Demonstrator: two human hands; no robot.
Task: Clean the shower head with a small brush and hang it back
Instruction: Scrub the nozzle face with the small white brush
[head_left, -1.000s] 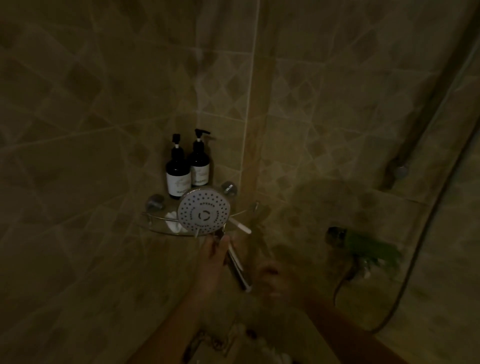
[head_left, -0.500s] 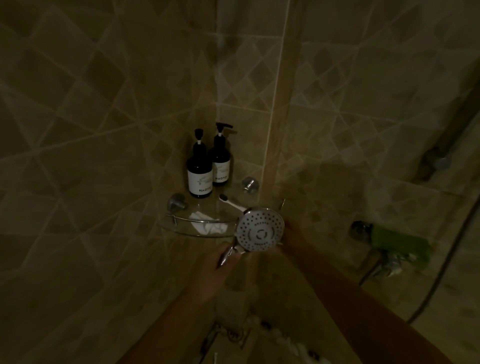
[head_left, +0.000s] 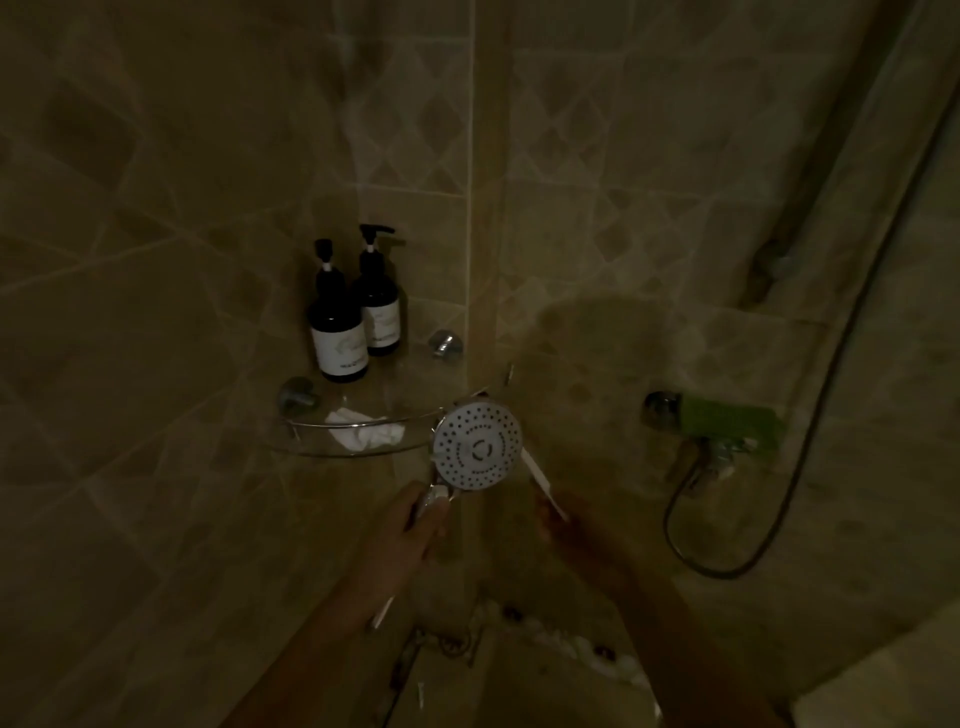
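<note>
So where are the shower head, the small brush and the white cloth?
shower head (head_left: 478, 448), head view, centre of its round spray face.
small brush (head_left: 537, 475), head view, the white handle right of the face.
white cloth (head_left: 366, 430), head view, middle of the crumpled fabric.

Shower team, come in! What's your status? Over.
Left hand grips shower head handle, nozzle face toward camera. Right hand holds small brush, running behind the head. Hose loops at right, apart from hands.

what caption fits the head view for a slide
Dim shower: left hand grips the shower head, face to camera; right hand holds a small brush by its rim.
</note>
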